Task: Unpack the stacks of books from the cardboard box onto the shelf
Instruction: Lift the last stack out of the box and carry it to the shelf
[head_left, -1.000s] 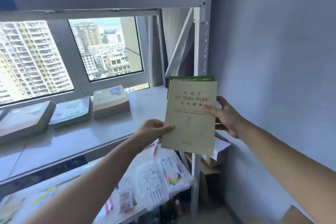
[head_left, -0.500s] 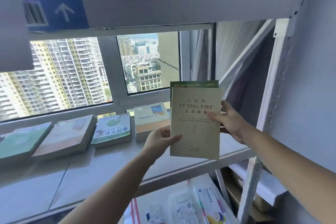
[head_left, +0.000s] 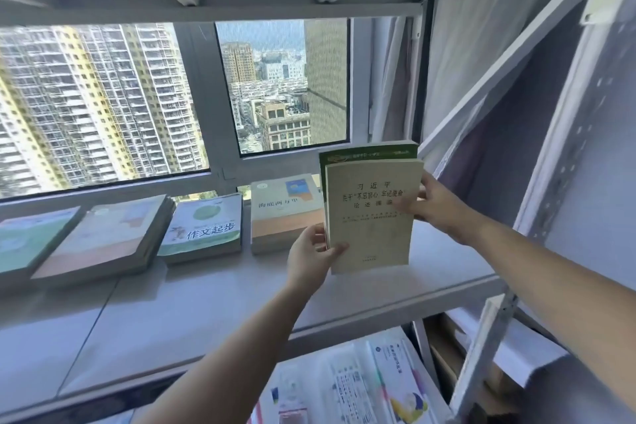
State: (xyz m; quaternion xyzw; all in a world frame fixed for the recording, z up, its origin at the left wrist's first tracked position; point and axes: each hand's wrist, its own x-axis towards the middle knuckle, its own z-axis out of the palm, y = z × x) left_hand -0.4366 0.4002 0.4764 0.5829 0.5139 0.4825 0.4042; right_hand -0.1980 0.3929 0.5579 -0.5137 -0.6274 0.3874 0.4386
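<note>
Four stacks of books (head_left: 203,227) lie flat along the shelf (head_left: 213,303), from nine o'clock toward centre. We note the left hand (head_left: 309,258) pinching the lower corner of the held stack (head_left: 371,217), upright above the shelf, and the right hand (head_left: 433,206) gripping its three o'clock edge. We advise lowering it flat at three o'clock of the last stack, just beside, edges squared.

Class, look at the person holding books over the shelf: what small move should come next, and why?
Probably lower the held books flat onto the bare shelf right of the last stack. Both the left hand and right hand grip them upright above that free spot, and the stacks already there lie flat in a row.
</note>
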